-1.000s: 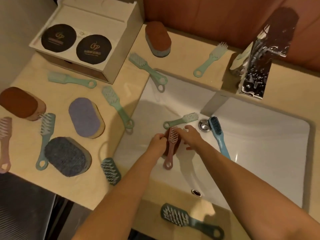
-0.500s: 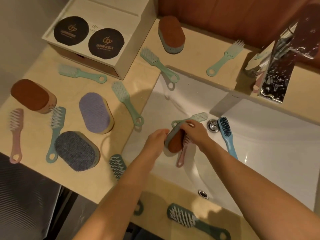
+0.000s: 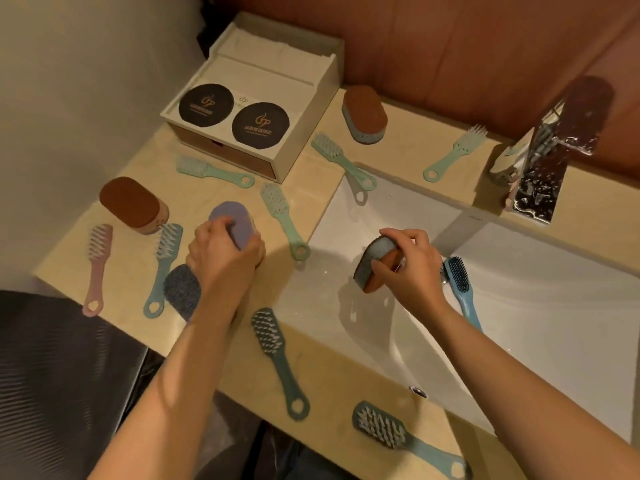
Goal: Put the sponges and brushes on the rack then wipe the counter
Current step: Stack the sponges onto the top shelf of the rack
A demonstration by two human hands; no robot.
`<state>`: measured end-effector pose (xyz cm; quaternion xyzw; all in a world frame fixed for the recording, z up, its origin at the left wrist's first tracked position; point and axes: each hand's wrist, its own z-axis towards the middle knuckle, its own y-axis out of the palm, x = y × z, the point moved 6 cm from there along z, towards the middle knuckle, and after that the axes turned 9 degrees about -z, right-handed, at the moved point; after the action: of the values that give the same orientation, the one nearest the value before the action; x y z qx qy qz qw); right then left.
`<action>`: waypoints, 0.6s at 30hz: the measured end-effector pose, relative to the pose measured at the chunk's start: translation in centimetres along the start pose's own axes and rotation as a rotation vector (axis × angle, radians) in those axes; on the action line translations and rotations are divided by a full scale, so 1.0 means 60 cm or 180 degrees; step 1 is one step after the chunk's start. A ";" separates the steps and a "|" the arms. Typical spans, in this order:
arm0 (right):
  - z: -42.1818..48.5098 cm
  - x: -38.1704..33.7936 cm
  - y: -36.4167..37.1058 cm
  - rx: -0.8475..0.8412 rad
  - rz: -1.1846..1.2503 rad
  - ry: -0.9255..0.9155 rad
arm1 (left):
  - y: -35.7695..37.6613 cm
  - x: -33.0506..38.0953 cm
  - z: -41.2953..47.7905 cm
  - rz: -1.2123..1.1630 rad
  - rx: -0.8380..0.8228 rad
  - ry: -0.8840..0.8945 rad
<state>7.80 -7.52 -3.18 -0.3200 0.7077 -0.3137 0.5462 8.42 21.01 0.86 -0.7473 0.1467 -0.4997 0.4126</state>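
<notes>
Sponges and brushes lie scattered over the beige counter (image 3: pixel 311 386). At nine o'clock in the view, a pink brush (image 3: pixel 98 268) and a light blue brush (image 3: pixel 162 268) lie side by side, and a brown sponge (image 3: pixel 133 206) sits just beside their bristle ends. A grey sponge (image 3: pixel 182 291) is partly hidden under the left forearm. The left hand (image 3: pixel 221 258) curls its fingers over a purple sponge (image 3: pixel 233 220), which sits on the counter. A white box (image 3: pixel 256 112) stands at twelve o'clock from that hand, and a dark teal brush (image 3: pixel 277 355) lies at six o'clock. At three o'clock from it, over the white sink (image 3: pixel 519 306), the right hand (image 3: pixel 412 268) grips a grey-and-orange sponge (image 3: pixel 375 265) between fingers and thumb, tilted on edge. A blue brush (image 3: pixel 460 285) lies in the basin just at three o'clock from this hand. The faucet (image 3: pixel 550 150) stands at one o'clock.
</notes>
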 end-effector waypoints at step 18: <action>-0.133 -0.025 -0.116 0.0675 0.1273 0.0086 | 0.000 0.084 -0.053 -0.2420 -0.1291 -0.0443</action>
<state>1.07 -9.75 4.84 -0.1100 0.7273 -0.2760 0.6186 7.95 16.34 4.53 -0.8460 -0.0718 -0.5256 0.0530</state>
